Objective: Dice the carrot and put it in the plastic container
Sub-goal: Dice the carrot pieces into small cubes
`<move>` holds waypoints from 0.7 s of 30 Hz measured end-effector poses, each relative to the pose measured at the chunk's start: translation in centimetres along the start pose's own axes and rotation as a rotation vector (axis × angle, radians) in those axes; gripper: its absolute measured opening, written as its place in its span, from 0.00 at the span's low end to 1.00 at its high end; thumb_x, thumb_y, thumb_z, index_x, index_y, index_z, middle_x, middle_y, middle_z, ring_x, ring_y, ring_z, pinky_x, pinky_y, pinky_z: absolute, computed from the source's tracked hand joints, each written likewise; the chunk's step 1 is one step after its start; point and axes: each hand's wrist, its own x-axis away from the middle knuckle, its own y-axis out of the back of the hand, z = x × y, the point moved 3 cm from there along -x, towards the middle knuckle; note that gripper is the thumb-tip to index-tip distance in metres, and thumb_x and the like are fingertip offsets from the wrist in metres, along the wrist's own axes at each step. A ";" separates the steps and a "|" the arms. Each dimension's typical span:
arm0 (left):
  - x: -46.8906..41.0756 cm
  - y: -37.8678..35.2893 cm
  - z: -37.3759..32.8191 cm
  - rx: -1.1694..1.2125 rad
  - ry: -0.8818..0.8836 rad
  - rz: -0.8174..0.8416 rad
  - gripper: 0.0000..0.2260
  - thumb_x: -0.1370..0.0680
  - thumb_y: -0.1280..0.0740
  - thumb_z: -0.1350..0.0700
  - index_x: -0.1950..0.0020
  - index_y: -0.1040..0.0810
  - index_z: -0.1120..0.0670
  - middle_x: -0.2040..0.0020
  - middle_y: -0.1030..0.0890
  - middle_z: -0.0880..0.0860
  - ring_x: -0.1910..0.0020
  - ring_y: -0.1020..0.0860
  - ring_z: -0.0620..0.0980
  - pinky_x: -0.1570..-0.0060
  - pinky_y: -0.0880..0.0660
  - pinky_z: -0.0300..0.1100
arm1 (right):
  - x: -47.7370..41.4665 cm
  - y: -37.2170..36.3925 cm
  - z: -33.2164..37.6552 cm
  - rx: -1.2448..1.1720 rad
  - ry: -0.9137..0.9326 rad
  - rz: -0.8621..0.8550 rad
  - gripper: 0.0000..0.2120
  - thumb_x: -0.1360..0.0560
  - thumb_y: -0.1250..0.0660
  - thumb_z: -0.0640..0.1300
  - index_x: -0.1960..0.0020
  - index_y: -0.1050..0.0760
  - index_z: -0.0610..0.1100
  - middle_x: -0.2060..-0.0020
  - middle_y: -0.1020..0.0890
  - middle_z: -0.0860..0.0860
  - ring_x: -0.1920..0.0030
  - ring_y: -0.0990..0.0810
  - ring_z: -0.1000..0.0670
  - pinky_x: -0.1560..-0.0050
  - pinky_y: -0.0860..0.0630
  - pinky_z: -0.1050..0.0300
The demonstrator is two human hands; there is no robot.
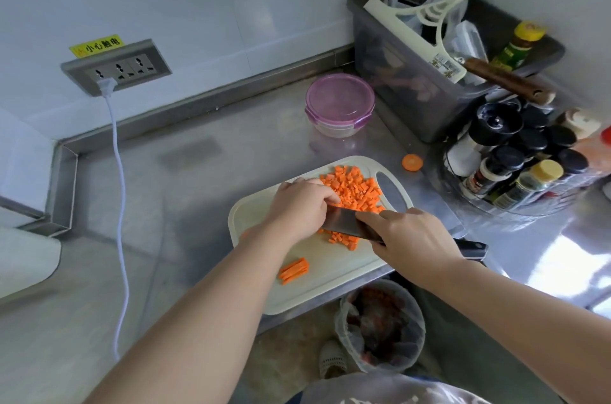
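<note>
A pile of diced carrot lies at the far end of the white cutting board. My right hand grips a cleaver, index finger along the blade. My left hand sits curled against the blade's left side, over carrot pieces that it hides. More dice lie just below the blade. A small bundle of carrot sticks rests nearer to me on the board. The plastic container, with its purple lid on, stands behind the board. A round carrot end lies on the counter.
A grey bin with a squeegee and bottles fills the back right corner. A rack of spice jars stands right of the board. A lined waste bin sits on the floor below the counter edge. A white cable runs from the wall socket.
</note>
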 end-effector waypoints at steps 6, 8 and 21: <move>2.8 2.3 2.8 0.337 0.201 -0.473 0.17 0.23 0.43 0.66 0.43 0.20 0.53 0.47 0.19 0.50 0.48 0.22 0.49 0.47 0.26 0.42 | 0.3 -1.5 -0.4 -0.200 -0.133 0.025 0.16 0.19 0.44 0.48 0.32 0.33 0.56 0.56 0.20 0.55 0.63 0.25 0.51 0.70 0.35 0.61; 4.9 2.1 4.6 0.428 0.323 -0.616 0.15 0.23 0.42 0.66 0.44 0.20 0.53 0.50 0.20 0.49 0.53 0.21 0.51 0.52 0.23 0.46 | 0.1 -1.9 0.0 -0.339 -0.184 0.101 0.17 0.19 0.44 0.49 0.31 0.33 0.56 0.58 0.20 0.54 0.64 0.24 0.52 0.70 0.31 0.62; 9.6 -4.7 4.4 -0.092 0.200 0.091 0.19 0.25 0.34 0.45 0.35 0.28 0.48 0.39 0.27 0.46 0.38 0.27 0.49 0.39 0.33 0.42 | -0.2 -3.5 3.4 -0.778 -0.274 0.275 0.14 0.20 0.41 0.45 0.63 0.33 0.56 0.70 0.27 0.51 0.68 0.28 0.47 0.67 0.34 0.55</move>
